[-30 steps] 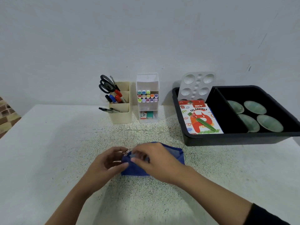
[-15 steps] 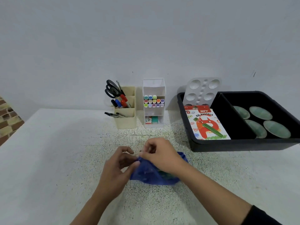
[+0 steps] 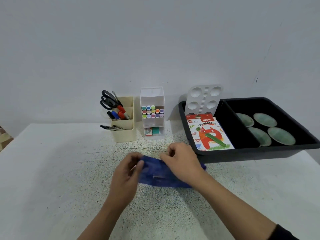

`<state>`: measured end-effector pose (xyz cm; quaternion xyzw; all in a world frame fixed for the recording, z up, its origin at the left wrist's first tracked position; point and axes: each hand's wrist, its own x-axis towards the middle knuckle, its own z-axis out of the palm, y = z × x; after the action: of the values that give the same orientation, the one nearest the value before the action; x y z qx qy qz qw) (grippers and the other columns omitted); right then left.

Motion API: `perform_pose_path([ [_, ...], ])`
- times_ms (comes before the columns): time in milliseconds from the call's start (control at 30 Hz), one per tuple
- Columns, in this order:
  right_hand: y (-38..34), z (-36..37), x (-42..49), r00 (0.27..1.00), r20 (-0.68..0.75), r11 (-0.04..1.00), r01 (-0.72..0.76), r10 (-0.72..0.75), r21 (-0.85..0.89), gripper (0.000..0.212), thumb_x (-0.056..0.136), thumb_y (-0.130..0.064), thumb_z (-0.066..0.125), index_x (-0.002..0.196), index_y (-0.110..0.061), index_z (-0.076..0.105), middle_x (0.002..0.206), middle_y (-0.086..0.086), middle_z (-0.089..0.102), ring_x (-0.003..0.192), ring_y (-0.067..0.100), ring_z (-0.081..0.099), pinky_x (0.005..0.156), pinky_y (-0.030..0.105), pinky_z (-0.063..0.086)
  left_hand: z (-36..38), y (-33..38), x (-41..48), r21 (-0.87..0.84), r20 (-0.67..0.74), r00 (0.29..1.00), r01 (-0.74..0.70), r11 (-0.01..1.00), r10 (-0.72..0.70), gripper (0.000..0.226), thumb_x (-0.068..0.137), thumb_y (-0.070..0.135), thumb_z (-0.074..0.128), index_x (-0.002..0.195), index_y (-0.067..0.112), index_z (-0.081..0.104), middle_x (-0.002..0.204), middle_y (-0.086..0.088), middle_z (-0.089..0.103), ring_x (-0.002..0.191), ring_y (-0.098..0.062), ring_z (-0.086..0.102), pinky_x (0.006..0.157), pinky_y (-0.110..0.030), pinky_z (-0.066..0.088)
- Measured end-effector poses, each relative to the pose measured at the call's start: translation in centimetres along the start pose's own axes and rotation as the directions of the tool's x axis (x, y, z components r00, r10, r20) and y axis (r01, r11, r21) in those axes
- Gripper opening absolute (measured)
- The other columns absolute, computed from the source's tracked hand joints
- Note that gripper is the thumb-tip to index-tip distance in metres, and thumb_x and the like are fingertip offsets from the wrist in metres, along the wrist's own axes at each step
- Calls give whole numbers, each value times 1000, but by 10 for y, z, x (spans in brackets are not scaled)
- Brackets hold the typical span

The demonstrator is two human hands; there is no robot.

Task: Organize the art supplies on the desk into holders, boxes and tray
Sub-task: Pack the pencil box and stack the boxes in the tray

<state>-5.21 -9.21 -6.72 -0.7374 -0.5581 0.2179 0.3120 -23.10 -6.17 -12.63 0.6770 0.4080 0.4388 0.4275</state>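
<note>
Nearest, the blue pouch (image 3: 155, 174) lies on the speckled desk (image 3: 52, 170) between both hands. The left hand (image 3: 125, 172) has a narrow grip, pinching the pouch's left end; the right hand (image 3: 183, 164) curls its grip over the top edge, and what its fingertips hold there is hidden. The pouch sags and creases, so it looks like soft, light cloth that will flop if lifted by one corner. It is best taken by both ends or under its middle. Farther back stand the beige holder (image 3: 123, 134) and white marker box (image 3: 152, 94), with the black tray (image 3: 251, 155) to the right.
</note>
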Motion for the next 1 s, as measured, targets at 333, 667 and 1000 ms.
perform_pose_path([
  [333, 57, -49, -25, 968, 24, 945, 249, -250, -211, 26, 89, -18, 60, 67, -21, 46, 81, -10, 54, 73, 11, 54, 63, 26, 47, -13, -6, 21, -152, -148, 963, 203, 967, -226, 17, 106, 26, 43, 108, 23, 60, 98, 6, 71, 94, -13, 66, 80, -27, 53],
  [667, 67, -72, -13, 894, 417, 934, 3, -163, 358, 40, 93, -69, 50, 109, -34, 58, 104, -3, 67, 95, 20, 65, 89, 46, 52, 57, 72, 82, -354, -31, 990, 116, 928, -135, 18, 105, 24, 49, 98, 31, 64, 91, 0, 69, 84, -18, 63, 71, -34, 52],
  [1000, 109, -175, 33, 986, -24, 950, 167, -166, 263, 11, 97, -21, 66, 107, -22, 70, 92, -3, 74, 86, 14, 69, 80, 34, 54, 146, 120, 152, -48, 73, 995, 71, 996, -67, 32, 95, 31, 67, 125, 28, 55, 114, 1, 60, 102, -16, 67, 71, -28, 60],
])
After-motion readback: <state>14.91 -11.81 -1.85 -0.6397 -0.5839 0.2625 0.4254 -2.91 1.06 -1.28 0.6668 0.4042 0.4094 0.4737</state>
